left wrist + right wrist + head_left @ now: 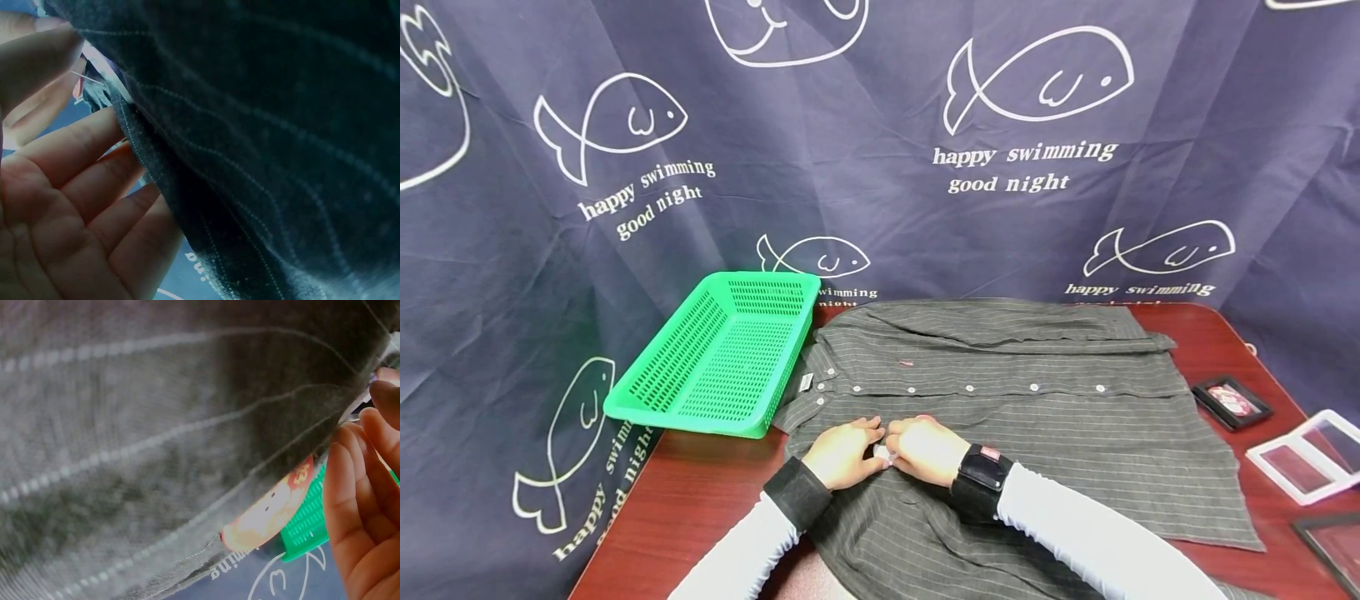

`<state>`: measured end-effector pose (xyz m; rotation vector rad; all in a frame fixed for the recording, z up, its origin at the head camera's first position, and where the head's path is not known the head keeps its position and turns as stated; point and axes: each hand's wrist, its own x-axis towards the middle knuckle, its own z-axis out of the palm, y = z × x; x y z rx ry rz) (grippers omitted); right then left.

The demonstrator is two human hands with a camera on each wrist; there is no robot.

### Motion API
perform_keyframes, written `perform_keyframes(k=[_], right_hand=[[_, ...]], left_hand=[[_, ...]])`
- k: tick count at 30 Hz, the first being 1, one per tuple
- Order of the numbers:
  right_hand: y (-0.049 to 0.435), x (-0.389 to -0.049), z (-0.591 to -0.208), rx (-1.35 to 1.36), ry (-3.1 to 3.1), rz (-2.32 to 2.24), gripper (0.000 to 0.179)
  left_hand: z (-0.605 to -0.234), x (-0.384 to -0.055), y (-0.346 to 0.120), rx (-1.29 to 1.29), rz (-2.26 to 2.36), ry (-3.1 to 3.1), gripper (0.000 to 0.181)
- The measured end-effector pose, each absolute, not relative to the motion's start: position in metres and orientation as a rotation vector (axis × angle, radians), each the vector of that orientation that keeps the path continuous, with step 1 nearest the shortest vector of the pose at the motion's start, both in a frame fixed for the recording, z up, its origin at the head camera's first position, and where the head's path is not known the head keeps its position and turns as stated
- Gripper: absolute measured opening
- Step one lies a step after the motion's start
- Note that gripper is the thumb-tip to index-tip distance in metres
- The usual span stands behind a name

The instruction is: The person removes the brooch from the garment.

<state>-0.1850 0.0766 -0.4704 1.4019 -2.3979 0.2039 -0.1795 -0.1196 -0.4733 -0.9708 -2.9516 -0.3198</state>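
A dark grey pinstriped button-up shirt [985,450] lies spread out, collar to the left. Over its near front, my left hand [842,454] and right hand [928,450] meet at a small white piece [882,452], gripping it between thumbs and fingers; its kind cannot be made out. The left wrist view shows the left hand [87,181] with its thumb and fingers around a white strip [106,69] at the cloth's edge. In the right wrist view, the right hand's fingers [350,481] are bunched at the cloth fold. A round orange-red item [269,509] shows beyond the cloth.
A green plastic basket [715,358] stands at the table's left. On the right lie a small black case [1206,387], a white double frame [1262,454] and a dark frame [1311,525]. A patterned blue curtain [880,167] hangs behind the reddish table [700,500].
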Motion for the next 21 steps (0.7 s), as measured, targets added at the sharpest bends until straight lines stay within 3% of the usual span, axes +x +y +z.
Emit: perform_keyframes(k=[21], right_hand=[[0.0724, -0.1794, -0.4774, 1.336, -2.401, -0.002, 0.013]], left_hand=[[-0.4725, -0.1798, -0.1204, -0.968, -0.391, -2.997, 0.048]])
